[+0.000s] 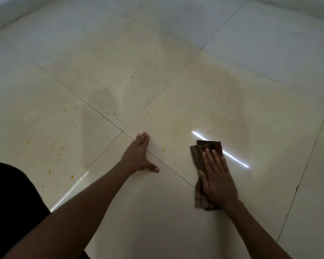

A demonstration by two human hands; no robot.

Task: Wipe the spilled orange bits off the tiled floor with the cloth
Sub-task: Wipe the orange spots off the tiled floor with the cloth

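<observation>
In the head view, the right hand (216,176) lies flat on a brown checked cloth (200,157), fingers straight and together, pressing it to the tiled floor (269,113); the palm covers the cloth's middle, so only its far end and left edge show, and how it is folded cannot be made out. The left hand (138,155) is planted on the floor just left of the cloth and apart from it, fingers straight, thumb spread, holding nothing. Orange bits (120,85) are scattered over the tiles beyond and to the left of both hands, with one speck (163,150) between the hands; many are too small and faint to count. A bright streak of reflected light (234,158) runs past the cloth. A dark garment (11,202) is cut off at the lower left edge.
</observation>
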